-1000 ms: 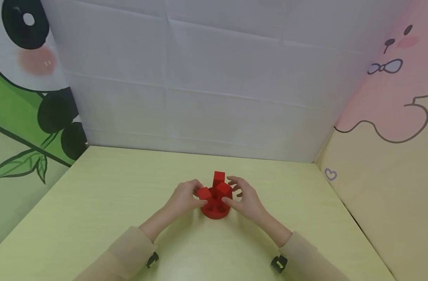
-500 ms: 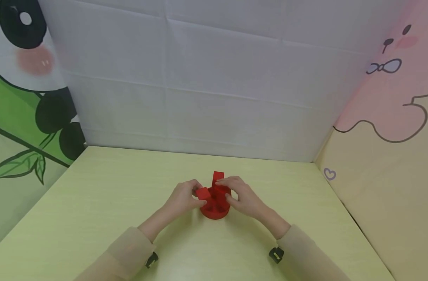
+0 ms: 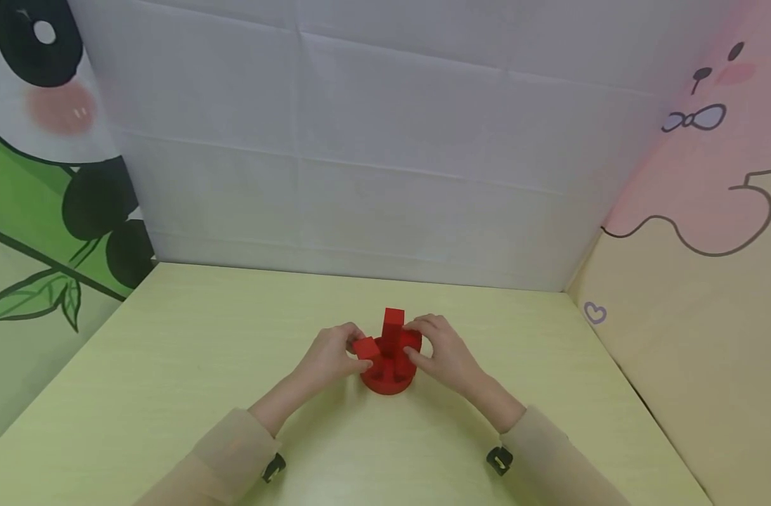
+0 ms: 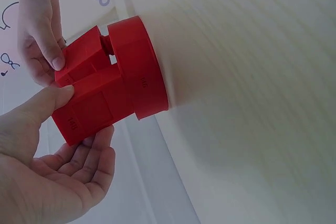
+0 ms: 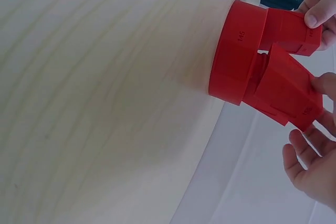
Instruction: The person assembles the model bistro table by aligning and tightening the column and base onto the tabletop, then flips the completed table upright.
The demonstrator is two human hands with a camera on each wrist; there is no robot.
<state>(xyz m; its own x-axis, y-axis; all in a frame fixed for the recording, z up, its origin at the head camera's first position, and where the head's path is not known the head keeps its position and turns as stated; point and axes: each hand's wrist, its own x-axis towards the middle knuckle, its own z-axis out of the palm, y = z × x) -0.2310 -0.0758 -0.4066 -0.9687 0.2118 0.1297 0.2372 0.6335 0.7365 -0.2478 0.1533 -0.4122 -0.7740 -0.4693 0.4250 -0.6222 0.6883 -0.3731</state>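
A round red base (image 3: 388,385) sits on the table, with red rectangular blocks standing up from it. My left hand (image 3: 331,355) pinches the left block (image 3: 366,348) near its top between thumb and fingers. On the other side my right hand (image 3: 447,360) holds the right block (image 3: 412,340) by its upper end. That block (image 5: 289,93) leans at an angle to the base (image 5: 237,53) in the right wrist view, its lower end close to the base's top. A third block (image 3: 394,323) stands upright at the back of the base, held by neither hand.
The pale wood-grain table (image 3: 233,316) runs back to a white creased sheet (image 3: 360,140). Cartoon-printed panels flank it, one with a green pattern (image 3: 18,183) at left and one with a pink figure (image 3: 695,183) at right.
My right hand has closed from a loose spread onto the right block. The block has shifted right and changed its tilt. The left hand stays put on its block.
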